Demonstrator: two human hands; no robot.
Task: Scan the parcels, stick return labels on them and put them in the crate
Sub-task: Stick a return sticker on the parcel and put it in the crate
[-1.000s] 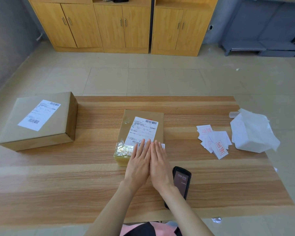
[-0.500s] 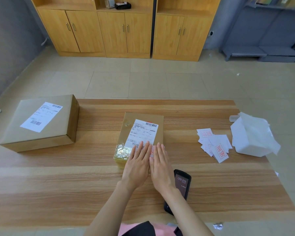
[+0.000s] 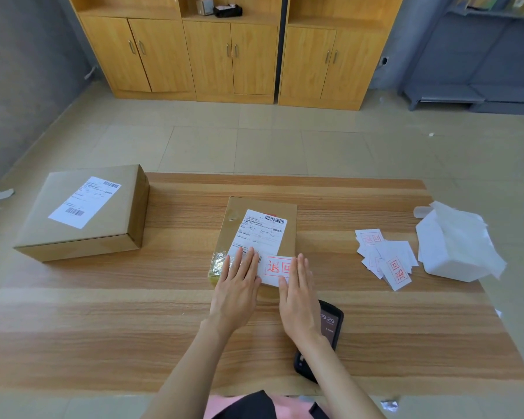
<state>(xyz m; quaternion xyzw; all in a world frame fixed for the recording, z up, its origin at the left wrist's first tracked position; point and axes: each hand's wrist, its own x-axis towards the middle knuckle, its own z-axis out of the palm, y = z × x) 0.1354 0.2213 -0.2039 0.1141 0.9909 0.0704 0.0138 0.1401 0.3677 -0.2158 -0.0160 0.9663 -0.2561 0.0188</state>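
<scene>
Return label (image 3: 277, 269) on near end of small parcel (image 3: 260, 213), mid-tabletop (image 3: 164, 313); long axis left-right, spanning gap between left hand (image 3: 236, 291) and right hand (image 3: 298, 297). Both equally near. Fingers straight, flat, pressing its ends, gripping nothing.

- The tabletop (image 3: 103, 328) is wood-grain, in lengthwise bands of pale and mid brown.
- The small parcel (image 3: 263, 207) is tan cardboard, with glossy yellowish tape at one corner.
- Its shipping label (image 3: 260, 231) is white with black print and barcodes.
- The return label (image 3: 277, 269) is white with red boxed characters.
- The large parcel (image 3: 82, 237) is brown cardboard.
- The loose labels (image 3: 387, 255) are white, stamped red.
- The paper heap (image 3: 454, 243) is plain white.
- The scanner (image 3: 330, 325) is black, with pale digits on a dark screen.
- The cabinets (image 3: 233, 55) are honey-yellow wood.
- The floor (image 3: 254, 146) is beige tile.
</scene>
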